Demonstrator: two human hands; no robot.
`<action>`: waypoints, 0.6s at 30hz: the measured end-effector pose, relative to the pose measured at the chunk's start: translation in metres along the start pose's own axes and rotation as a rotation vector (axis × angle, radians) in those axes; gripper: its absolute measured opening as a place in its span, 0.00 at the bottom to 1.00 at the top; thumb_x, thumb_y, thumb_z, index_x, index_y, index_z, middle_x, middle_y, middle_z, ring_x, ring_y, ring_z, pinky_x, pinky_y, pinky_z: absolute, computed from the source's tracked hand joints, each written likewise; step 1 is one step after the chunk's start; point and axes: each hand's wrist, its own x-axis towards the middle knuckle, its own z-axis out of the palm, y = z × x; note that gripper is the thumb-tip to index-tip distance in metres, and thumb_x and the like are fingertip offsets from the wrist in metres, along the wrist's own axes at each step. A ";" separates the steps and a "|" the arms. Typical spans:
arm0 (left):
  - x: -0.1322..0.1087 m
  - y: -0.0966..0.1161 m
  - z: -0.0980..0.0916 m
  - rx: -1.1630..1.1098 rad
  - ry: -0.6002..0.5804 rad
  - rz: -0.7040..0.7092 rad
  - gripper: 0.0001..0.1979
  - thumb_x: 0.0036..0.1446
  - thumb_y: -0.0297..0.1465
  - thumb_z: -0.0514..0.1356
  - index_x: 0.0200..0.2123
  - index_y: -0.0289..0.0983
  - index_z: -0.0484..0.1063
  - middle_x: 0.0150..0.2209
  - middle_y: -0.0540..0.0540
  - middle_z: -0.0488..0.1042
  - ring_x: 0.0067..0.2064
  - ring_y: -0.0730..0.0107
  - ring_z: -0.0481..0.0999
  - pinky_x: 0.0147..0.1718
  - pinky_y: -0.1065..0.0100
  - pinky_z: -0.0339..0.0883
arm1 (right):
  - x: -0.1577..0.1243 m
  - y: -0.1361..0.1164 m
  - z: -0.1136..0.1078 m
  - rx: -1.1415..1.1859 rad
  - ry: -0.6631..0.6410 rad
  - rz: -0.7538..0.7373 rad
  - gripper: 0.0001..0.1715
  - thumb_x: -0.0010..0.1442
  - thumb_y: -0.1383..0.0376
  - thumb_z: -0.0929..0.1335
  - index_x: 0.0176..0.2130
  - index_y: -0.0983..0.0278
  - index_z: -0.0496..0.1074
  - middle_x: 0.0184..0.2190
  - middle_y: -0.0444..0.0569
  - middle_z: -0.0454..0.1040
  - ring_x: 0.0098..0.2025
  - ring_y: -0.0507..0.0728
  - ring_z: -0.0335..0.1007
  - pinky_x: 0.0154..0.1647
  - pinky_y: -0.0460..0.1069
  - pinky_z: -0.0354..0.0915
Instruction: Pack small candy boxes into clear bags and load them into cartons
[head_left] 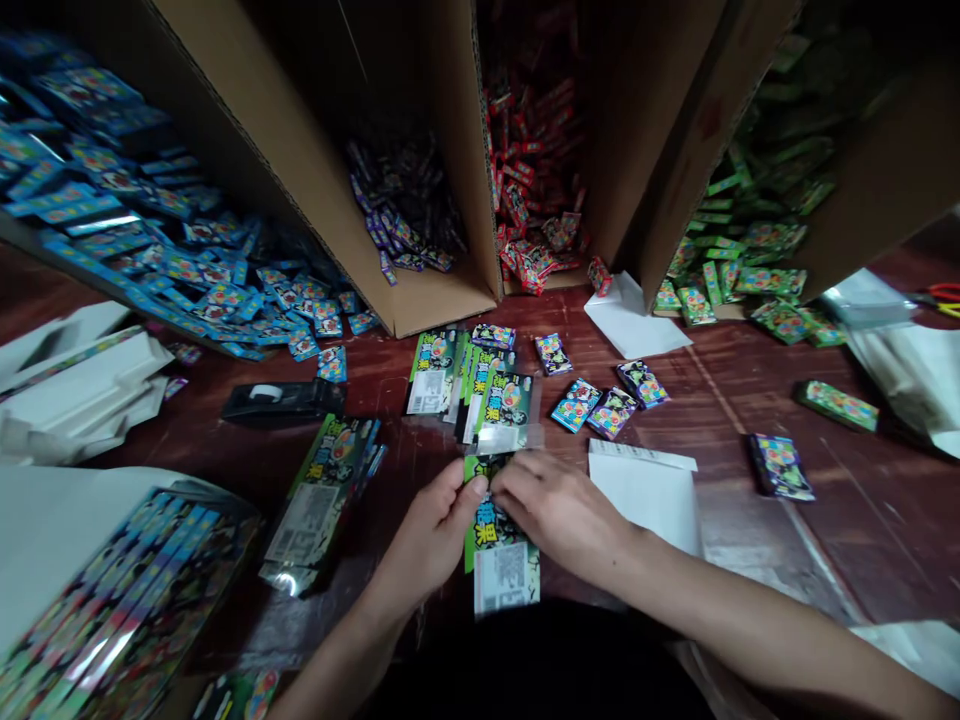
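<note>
In the middle of the head view, close to my body, both hands are on a printed plastic candy bag [495, 545] in green and black with a white barcode label. My left hand [435, 520] pinches its left edge near the top, thumb on the front. My right hand [559, 510] has its fingers curled over the upper right part, hiding some of the print. Just beyond my fingers, several similar candy bags [506, 400] lie overlapped on the table. Small candy boxes [613, 411] in blue and purple lie to the right of them.
Cardboard bins [442, 305] along the back hold many small blue, purple, red and green boxes. At left are a black tape dispenser [281, 400], a filled bag [319, 505] and a clear pack of boxes [127, 610]. White paper [641, 495] lies right of my hands.
</note>
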 end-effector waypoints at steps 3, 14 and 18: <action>-0.009 0.001 -0.003 -0.130 -0.110 -0.013 0.18 0.66 0.37 0.57 0.57 0.41 0.71 0.47 0.45 0.79 0.46 0.62 0.77 0.51 0.60 0.70 | -0.003 0.000 -0.006 0.050 0.040 0.035 0.13 0.65 0.64 0.70 0.50 0.63 0.71 0.46 0.52 0.74 0.50 0.61 0.70 0.53 0.57 0.70; -0.012 -0.004 0.005 -0.112 -0.192 -0.034 0.20 0.62 0.34 0.62 0.57 0.40 0.70 0.51 0.43 0.79 0.53 0.59 0.78 0.55 0.58 0.69 | 0.004 0.007 -0.041 -0.214 -0.238 -0.062 0.10 0.65 0.58 0.71 0.36 0.62 0.75 0.36 0.49 0.79 0.43 0.62 0.75 0.52 0.61 0.65; 0.000 -0.007 0.004 -0.348 -0.433 -0.056 0.28 0.53 0.30 0.70 0.57 0.39 0.70 0.56 0.40 0.76 0.56 0.56 0.77 0.56 0.55 0.68 | 0.010 0.022 -0.071 0.042 -0.415 -0.145 0.10 0.68 0.60 0.68 0.35 0.59 0.75 0.46 0.45 0.81 0.54 0.59 0.75 0.61 0.61 0.62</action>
